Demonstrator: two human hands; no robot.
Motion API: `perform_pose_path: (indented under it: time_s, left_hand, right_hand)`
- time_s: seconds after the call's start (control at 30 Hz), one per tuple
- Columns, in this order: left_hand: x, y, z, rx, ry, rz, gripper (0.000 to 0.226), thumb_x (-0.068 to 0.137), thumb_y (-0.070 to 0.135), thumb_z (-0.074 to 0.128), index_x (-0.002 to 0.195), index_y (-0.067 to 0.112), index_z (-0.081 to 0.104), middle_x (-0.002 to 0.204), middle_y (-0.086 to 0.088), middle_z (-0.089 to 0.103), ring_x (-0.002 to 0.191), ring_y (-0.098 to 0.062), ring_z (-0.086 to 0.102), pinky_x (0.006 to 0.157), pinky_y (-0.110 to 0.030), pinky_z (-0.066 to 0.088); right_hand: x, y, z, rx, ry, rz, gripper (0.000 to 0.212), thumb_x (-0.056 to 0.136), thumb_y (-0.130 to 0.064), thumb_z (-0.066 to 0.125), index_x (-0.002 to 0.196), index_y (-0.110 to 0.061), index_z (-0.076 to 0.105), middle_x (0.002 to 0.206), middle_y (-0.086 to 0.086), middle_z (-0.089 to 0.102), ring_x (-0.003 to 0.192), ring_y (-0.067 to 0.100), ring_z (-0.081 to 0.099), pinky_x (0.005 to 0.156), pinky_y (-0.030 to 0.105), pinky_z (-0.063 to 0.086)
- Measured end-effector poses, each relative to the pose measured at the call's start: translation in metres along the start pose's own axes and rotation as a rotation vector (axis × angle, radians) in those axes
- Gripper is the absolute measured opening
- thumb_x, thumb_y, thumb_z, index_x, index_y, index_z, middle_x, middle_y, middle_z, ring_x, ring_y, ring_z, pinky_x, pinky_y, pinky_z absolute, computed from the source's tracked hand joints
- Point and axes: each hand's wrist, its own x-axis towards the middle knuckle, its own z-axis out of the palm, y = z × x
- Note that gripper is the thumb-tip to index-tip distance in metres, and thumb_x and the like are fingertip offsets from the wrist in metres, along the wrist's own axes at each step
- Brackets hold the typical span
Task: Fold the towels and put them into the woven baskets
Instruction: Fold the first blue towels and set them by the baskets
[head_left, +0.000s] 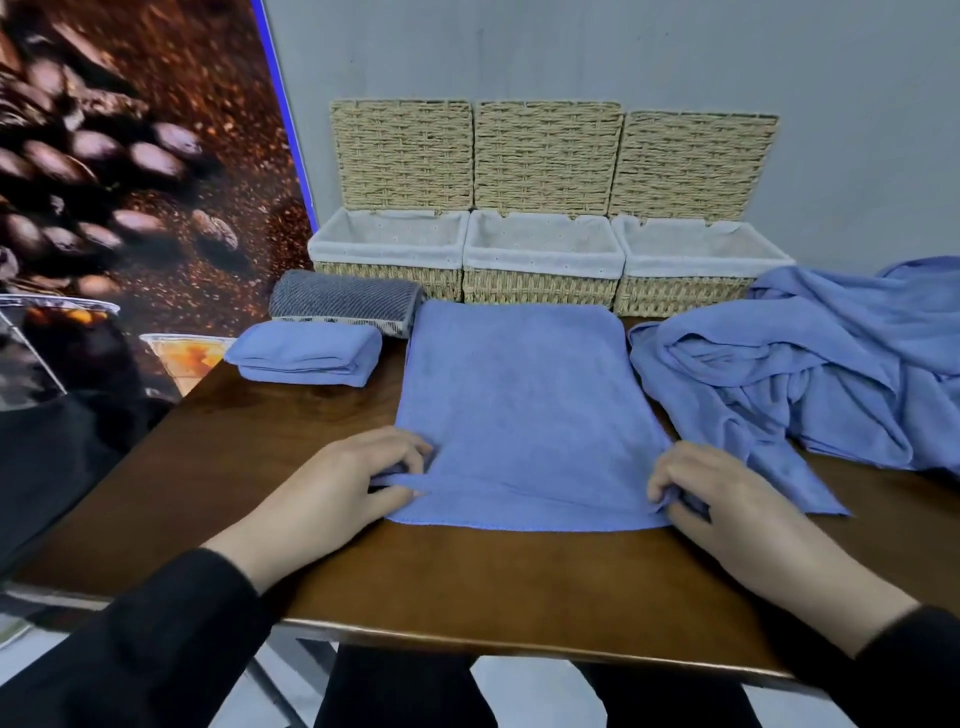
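A flat blue microfibre towel lies spread on the dark brown wooden table, its far edge just in front of the middle woven basket. The left hand pinches the towel's near left corner, fingers curled over a small fold of cloth; the right hand pinches the near right corner the same way. The hands sit apart, one at each corner. Left of the towel rests a folded blue towel, and behind that a folded grey striped towel. Right of the towel lies a crumpled heap of blue towels. Three straw baskets with white liners stand open behind, lids upright
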Motion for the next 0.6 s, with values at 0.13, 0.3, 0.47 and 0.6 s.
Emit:
perform_pose_path:
  time_s: [0.13, 0.3, 0.47, 0.6]
  left_hand:
    - [-0.005, -0.001, -0.001, 0.018, -0.012, -0.004, 0.005, 0.093, 0.039, 0.066, 0.092, 0.041, 0.062, 0.135, 0.028, 0.058, 0.129, 0.009, 0.048, 0.106, -0.030, 0.043]
    - [-0.009, -0.003, 0.000, 0.098, -0.084, 0.125, 0.029, 0.086, 0.067, 0.060, 0.101, 0.043, 0.068, 0.145, 0.035, 0.045, 0.141, 0.011, 0.030, 0.117, -0.019, 0.023]
    - [-0.008, -0.008, -0.001, 0.175, -0.110, 0.202, 0.038, 0.091, 0.067, 0.054, 0.120, 0.049, 0.070, 0.149, 0.032, 0.044, 0.145, 0.007, 0.030, 0.119, -0.024, 0.019]
    - [-0.012, -0.011, -0.004, 0.281, -0.049, 0.217, 0.034, 0.097, 0.060, 0.050, 0.119, 0.046, 0.071, 0.148, 0.026, 0.048, 0.144, 0.004, 0.033, 0.118, -0.035, 0.023]
  right_hand:
    - [-0.004, 0.004, -0.002, -0.058, 0.074, -0.038, 0.049, 0.077, 0.009, 0.074, 0.086, -0.035, 0.056, 0.095, -0.024, 0.055, 0.089, 0.003, 0.056, 0.081, 0.029, 0.045]
    - [-0.015, -0.005, -0.015, -0.144, -0.067, -0.107, 0.017, 0.086, -0.029, 0.066, 0.092, -0.041, 0.055, 0.108, -0.026, 0.052, 0.102, 0.007, 0.053, 0.090, 0.035, 0.037]
    - [-0.023, 0.013, -0.026, -0.170, -0.143, -0.045, 0.031, 0.084, -0.040, 0.077, 0.111, -0.044, 0.062, 0.122, -0.031, 0.052, 0.121, 0.000, 0.049, 0.100, 0.025, 0.029]
    - [-0.018, 0.007, -0.021, -0.252, -0.059, -0.034, 0.029, 0.079, -0.018, 0.084, 0.093, -0.034, 0.065, 0.109, -0.025, 0.056, 0.112, -0.001, 0.052, 0.094, 0.024, 0.031]
